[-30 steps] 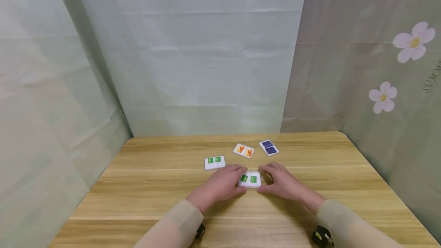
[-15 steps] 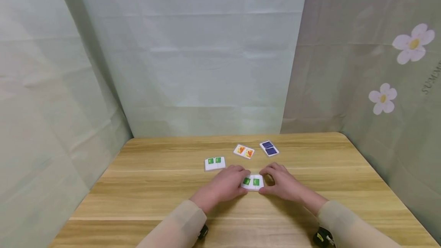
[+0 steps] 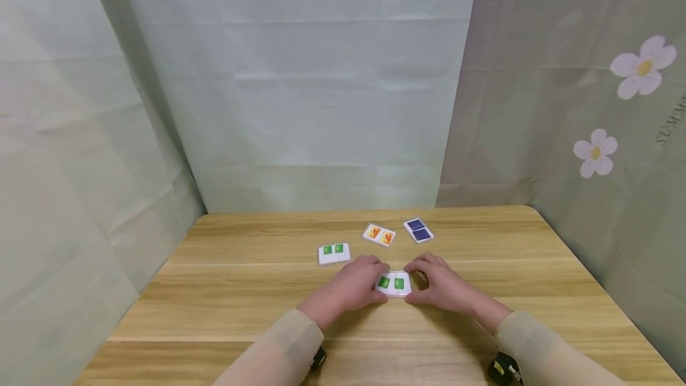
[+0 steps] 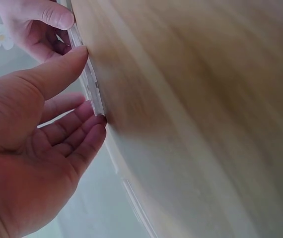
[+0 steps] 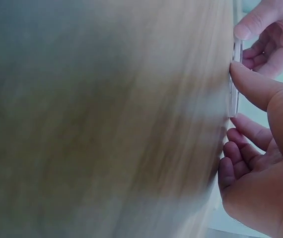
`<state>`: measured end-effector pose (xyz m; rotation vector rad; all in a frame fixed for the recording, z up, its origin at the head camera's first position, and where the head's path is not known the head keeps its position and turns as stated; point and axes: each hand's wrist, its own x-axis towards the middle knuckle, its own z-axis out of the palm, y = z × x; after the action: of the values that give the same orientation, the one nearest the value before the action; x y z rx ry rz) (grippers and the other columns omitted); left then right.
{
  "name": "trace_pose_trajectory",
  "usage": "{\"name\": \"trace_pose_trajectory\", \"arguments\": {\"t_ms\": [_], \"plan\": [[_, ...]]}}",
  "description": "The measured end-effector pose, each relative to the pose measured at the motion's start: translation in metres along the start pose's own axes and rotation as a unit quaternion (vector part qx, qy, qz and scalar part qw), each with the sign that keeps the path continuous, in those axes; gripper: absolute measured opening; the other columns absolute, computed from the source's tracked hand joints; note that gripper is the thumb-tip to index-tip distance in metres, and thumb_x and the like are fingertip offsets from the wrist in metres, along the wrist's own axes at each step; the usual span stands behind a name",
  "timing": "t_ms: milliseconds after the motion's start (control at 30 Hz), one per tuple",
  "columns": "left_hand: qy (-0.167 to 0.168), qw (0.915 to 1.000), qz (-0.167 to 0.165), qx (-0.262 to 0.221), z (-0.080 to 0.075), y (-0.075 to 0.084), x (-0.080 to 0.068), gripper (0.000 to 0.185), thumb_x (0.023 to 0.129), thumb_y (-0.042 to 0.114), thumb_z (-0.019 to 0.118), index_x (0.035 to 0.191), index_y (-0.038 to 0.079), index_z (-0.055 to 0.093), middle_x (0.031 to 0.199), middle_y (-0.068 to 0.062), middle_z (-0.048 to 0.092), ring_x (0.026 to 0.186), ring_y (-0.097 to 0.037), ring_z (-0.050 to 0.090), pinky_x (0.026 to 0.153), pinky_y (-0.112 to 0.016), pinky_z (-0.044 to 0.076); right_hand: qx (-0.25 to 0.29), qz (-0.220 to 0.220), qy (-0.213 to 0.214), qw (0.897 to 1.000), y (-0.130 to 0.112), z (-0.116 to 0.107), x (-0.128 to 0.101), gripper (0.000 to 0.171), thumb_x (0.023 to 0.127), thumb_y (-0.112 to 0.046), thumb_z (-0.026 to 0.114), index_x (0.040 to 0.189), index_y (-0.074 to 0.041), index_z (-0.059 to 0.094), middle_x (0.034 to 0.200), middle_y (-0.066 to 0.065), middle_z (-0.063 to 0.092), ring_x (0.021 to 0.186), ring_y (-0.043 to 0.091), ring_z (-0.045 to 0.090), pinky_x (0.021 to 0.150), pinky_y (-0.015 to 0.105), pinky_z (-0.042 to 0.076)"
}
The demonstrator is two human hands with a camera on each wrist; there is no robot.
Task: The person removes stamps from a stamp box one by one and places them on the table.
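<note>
Head view: a small clear case (image 3: 393, 283) with two green squares showing through its top is held between both hands at the middle of the wooden table (image 3: 241, 290). The left hand (image 3: 351, 286) is set against the case's left end, thumb at the near edge and fingers curled over the far edge; the right hand (image 3: 436, 285) is set against the right end in the same way. The case is pinched from both sides and lies flat, or nearly flat, on the table — whether it is lifted cannot be told.

In the left wrist view the case (image 4: 89, 82) is seen edge-on as a thin clear slab against the tabletop, with the left thumb on one long edge and the fingertips (image 4: 94, 126) curled at the other; the right hand (image 4: 37, 25) is seen at the far end. In the right wrist view the same thin edge (image 5: 233, 84) is gripped between the right thumb and curled fingers (image 5: 236, 144), the left hand (image 5: 268, 34) beyond it.

Both forearms are covered by beige sleeves (image 3: 278, 353) and are angled inward toward the case.

Beyond the case, three more are laid on the table: a green-square case (image 3: 334, 253) up and to the left, an orange-pictured case (image 3: 379, 234) straight behind, and a dark blue case (image 3: 418, 230) behind and to the right — all well apart from the hands. What the cases contain beyond the printed faces cannot be told.
</note>
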<state>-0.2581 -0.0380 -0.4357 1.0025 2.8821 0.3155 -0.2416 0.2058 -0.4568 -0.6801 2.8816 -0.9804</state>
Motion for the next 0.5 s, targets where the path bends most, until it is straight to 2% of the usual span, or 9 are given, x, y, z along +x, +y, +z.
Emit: {"name": "trace_pose_trajectory", "arguments": {"t_ms": [300, 500], "plan": [[-0.003, 1.0000, 0.001, 0.009, 0.0010, 0.0007, 0.0012, 0.060, 0.098, 0.033, 0.087, 0.149, 0.009, 0.068, 0.146, -0.008, 0.068, 0.135, -0.024, 0.062, 0.117, -0.038, 0.049, 0.005, 0.003, -0.009, 1.000, -0.0010, -0.0012, 0.0002, 0.053, 0.091, -0.033, 0.094, 0.133, -0.008, 0.073, 0.139, 0.011, 0.062, 0.130, 0.036, 0.056, 0.112, 0.063, 0.047], [-0.002, 1.0000, 0.003, 0.006, -0.0003, 0.0005, 0.0019, 0.060, 0.098, 0.032, 0.087, 0.150, 0.008, 0.067, 0.145, -0.009, 0.069, 0.133, -0.023, 0.063, 0.115, -0.038, 0.050, 0.013, 0.007, -0.018, 1.000, 0.0008, -0.0019, 0.0004, 0.053, 0.092, -0.034, 0.092, 0.135, -0.009, 0.073, 0.140, 0.010, 0.060, 0.130, 0.035, 0.055, 0.113, 0.063, 0.046]]}}
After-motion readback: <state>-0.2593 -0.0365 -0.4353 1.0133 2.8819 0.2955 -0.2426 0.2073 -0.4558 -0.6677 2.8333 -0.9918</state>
